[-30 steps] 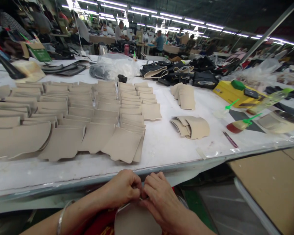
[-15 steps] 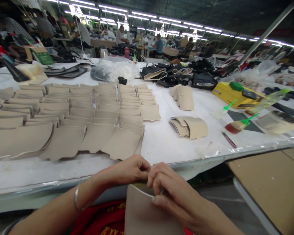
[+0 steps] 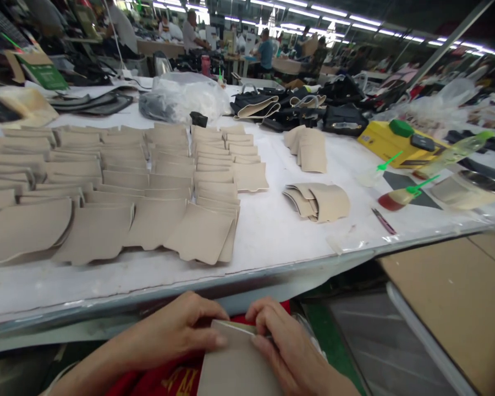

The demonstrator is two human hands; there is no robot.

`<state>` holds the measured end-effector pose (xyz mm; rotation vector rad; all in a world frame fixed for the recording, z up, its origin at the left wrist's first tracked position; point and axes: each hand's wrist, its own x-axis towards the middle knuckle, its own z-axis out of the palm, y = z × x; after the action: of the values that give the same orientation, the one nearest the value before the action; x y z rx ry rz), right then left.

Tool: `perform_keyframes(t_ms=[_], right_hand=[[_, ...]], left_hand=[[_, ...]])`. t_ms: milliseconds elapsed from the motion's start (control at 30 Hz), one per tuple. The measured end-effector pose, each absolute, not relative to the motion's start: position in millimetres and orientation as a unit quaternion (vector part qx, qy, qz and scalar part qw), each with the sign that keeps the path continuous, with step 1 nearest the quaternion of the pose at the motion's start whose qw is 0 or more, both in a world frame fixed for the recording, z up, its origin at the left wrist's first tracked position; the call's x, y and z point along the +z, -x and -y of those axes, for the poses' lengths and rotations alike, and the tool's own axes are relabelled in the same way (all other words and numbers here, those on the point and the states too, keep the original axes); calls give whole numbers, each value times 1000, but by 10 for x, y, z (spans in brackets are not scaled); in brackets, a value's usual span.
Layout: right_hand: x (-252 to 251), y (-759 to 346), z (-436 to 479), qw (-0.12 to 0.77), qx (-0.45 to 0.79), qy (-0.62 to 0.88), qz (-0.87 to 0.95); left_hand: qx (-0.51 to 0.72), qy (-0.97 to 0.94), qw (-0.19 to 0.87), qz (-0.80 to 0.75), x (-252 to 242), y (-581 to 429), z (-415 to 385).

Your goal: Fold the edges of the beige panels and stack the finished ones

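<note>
A beige leather-like panel lies close to my body, its pale upper edge tilted toward the table. My left hand grips its upper left corner, thumb on the front face and fingers behind. At the upper right edge my right hand pinches the panel between thumb and curled fingers. The panel's lower part runs out of the picture. Beyond the hands, rows of similar beige panels stand overlapped on the white table.
To the right of the rows lie two small stacks of beige pieces. Bottles with green tips, a purple-handled tool and a yellow box sit farther right. Black bags and clear plastic are behind. Brown board stands at right.
My left hand has come down and left from beside the right hand onto the panel's corner. My right hand has shifted slightly lower, still at the panel's edge. The view has tilted down.
</note>
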<state>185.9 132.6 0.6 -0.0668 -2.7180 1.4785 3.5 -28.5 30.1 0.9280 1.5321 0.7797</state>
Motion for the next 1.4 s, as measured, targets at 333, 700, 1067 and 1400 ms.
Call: perform_keyframes(t_ms=[333,700,1067,1400], right_hand=[[29,-1790,-1295,-24,491,50,869],[-41,-1777,-1336,-34,513,59,856],[-5,-1768,-1367,-29,544,86,834],[11,-1785,-1529,-79,557,62,824]], left_hand=[[326,-393,538,-671,225,-120,341],[305,-425,529,-668,221,-104,228],[318,-434,491,-685,196,-260,86],[316,-440,499,-677,205,-301,86]])
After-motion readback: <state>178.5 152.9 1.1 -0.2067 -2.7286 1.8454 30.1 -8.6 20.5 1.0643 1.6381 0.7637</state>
